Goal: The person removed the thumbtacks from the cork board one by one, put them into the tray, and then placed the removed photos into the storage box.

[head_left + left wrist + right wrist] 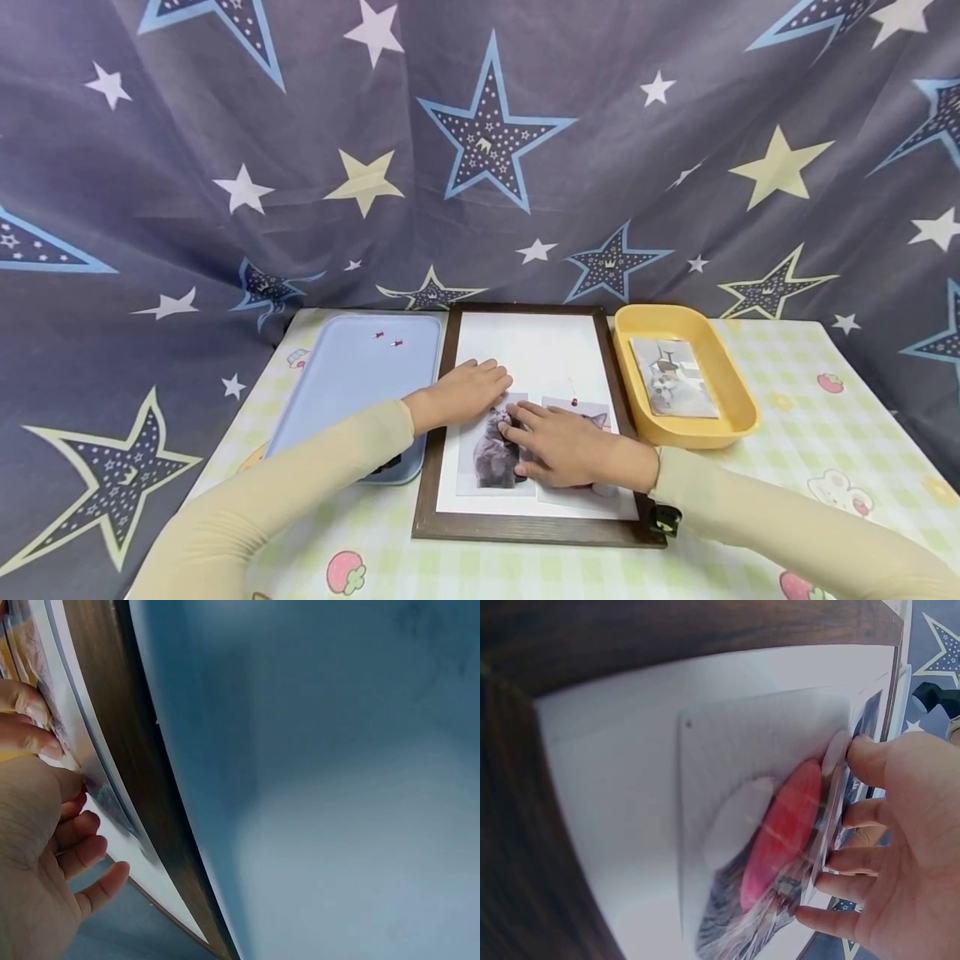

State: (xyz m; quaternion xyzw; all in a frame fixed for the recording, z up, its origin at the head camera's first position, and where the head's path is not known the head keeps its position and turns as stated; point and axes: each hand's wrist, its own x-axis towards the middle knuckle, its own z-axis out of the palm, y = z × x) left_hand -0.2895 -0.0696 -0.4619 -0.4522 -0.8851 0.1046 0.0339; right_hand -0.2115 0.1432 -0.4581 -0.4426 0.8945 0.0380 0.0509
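Observation:
My left hand [472,390] is over the top edge of a grey kitten photo [495,479], which lies on the white board [532,342] of a brown frame. Its thumb and forefinger pinch closely together at the photo, a bit of red like a pushpin between them, mostly hidden. The other fingers stand loosely out. My right hand [566,446] reaches across a second cat photo [735,787], fingers spread and fingertips touching the kitten photo. A red pushpin [574,402] stands at the second photo's top edge.
Left of the frame [536,532] lies a blue tray [360,375] with two red pushpins [387,339] near its far end. To the right, a yellow basin [723,375] holds another photo [673,379]. A star-patterned curtain [480,250] hangs behind the table.

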